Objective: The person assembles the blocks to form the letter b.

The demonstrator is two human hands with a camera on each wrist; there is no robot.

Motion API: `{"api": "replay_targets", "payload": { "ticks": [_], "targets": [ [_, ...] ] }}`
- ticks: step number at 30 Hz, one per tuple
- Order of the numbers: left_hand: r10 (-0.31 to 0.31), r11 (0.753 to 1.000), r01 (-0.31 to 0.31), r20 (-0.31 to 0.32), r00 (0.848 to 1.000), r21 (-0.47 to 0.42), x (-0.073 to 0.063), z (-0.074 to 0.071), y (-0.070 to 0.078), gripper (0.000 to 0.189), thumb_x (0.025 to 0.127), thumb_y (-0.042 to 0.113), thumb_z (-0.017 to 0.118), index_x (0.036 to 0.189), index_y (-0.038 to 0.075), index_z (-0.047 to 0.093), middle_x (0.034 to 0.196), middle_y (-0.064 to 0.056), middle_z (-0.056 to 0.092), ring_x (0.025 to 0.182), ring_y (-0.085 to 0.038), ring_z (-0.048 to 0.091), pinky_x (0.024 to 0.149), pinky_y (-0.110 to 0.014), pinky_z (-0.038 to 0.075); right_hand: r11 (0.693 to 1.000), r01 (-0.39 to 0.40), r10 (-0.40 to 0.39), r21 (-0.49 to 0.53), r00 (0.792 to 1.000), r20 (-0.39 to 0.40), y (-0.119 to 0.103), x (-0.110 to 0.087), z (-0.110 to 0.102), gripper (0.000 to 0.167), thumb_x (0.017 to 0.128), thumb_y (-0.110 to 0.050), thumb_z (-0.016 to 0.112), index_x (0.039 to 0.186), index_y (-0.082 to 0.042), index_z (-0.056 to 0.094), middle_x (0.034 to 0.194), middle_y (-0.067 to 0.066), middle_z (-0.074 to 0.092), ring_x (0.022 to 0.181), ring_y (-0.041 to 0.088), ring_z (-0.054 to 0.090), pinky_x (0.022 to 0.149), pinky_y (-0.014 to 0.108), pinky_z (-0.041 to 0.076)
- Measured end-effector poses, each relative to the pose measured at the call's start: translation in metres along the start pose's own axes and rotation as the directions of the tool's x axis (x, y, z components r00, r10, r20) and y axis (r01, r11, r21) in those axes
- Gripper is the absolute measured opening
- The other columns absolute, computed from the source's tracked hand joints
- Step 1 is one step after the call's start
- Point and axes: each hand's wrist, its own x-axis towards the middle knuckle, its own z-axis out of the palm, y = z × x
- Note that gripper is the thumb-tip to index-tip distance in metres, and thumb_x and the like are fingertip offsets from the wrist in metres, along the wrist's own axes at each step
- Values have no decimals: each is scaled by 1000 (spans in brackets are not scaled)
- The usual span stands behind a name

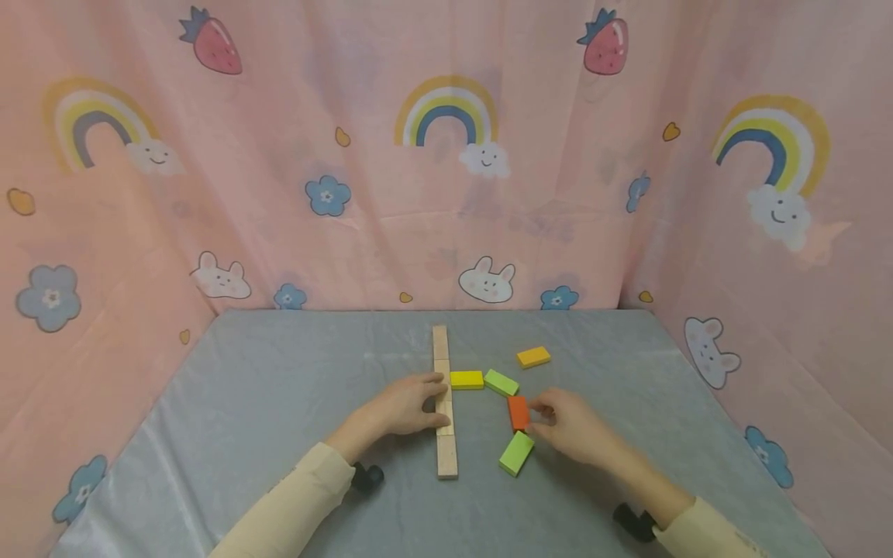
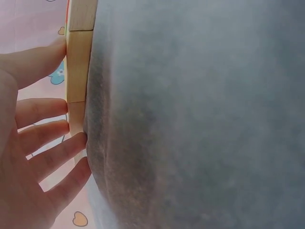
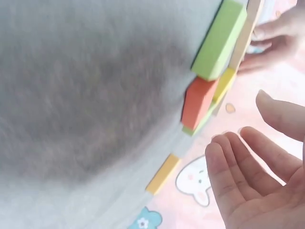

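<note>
A straight row of pale wooden blocks (image 1: 446, 457) runs from near to far on the table. My left hand (image 1: 401, 407) touches it from the left, fingers and thumb extended along its side in the left wrist view. From the row's right side curves a chain: a yellow block (image 1: 467, 380), a light green block (image 1: 501, 382), a red-orange block (image 1: 518, 414) and a second green block (image 1: 516, 453). Beside the red-orange block is my right hand (image 1: 568, 426), fingertips close to its right side; the right wrist view shows loosely bent fingers (image 3: 238, 167) with nothing between them and the thumb.
An orange-yellow block (image 1: 533, 356) lies apart, beyond the chain to the right. Grey cloth covers the table (image 1: 314, 349). A pink patterned curtain (image 1: 377, 256) encloses its back and sides. Dark wrist-camera parts show below each hand.
</note>
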Motion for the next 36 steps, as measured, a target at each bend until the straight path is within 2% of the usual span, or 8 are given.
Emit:
{"api": "replay_targets", "payload": {
  "ticks": [7,15,22,32,36],
  "targets": [
    [-18,1000,18,10,1000,-2,2,0,1,65,93,48,72,145,10,59,156,-6,46,142,-29,44,115,-46,39,999,29,-28,30,998,-54,11,14,-11,29,94,-15,74,119,-1,70,113,10,69,107,30,64,94,52,54],
    [-24,1000,24,12,1000,3,3,1,0,66,92,49,73,145,11,59,156,-5,46,142,-29,44,115,-45,39,995,86,-79,60,991,-107,23,29,-23,29,97,-13,69,121,3,68,117,15,68,112,37,63,96,56,52],
    [-7,1000,7,6,1000,-15,2,1,0,67,93,47,73,146,8,57,156,-6,46,142,-29,45,115,-45,39,995,57,-45,83,988,-145,33,44,-27,34,99,-17,68,124,5,66,123,22,66,115,42,61,98,58,50],
    [-8,1000,8,8,1000,-24,0,0,0,67,93,46,73,146,9,57,157,-6,45,143,-29,44,115,-45,39,993,-21,39,116,986,-164,43,71,-25,39,100,-23,66,128,3,64,127,23,63,121,44,56,101,59,48],
    [-5,1000,5,3,1000,-21,0,0,-1,67,93,47,73,146,9,57,157,-7,45,143,-29,44,115,-45,39,993,-28,49,117,982,-183,49,81,-24,39,100,-23,66,128,5,63,127,25,62,122,45,56,101,59,47]
  ]
}}
